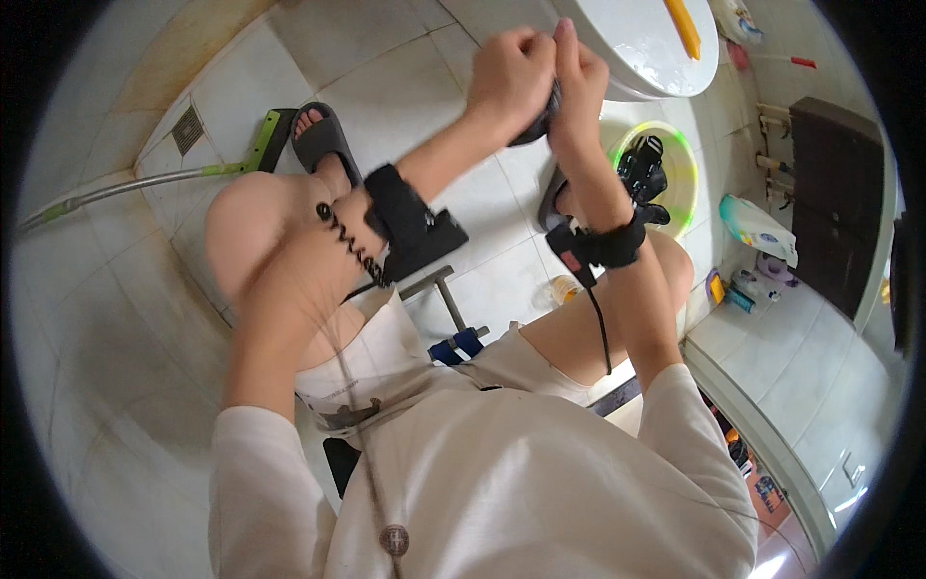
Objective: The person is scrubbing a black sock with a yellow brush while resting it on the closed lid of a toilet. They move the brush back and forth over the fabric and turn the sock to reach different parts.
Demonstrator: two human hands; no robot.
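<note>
My left hand [511, 79] and my right hand [581, 82] are closed side by side at the upper middle, thumbs up. Between and below them shows a black item [533, 127], mostly hidden by the fingers; its kind cannot be made out. Just beyond my right hand stands a white round tub [617, 82] with liquid inside and a yellow stick-like handle [683, 29] lying across it. Nearer on the right, a pale basin with a green rim [693, 183] holds black strappy footwear [641, 172].
A green floor squeegee [262, 145] with a metal pole lies at the left near a floor drain [187, 129]. My feet wear grey slippers [323, 130]. At the right are a white and teal pouch [757, 230], small bottles [748, 289] and a dark cabinet [820, 188]. Straps and cables circle my forearms.
</note>
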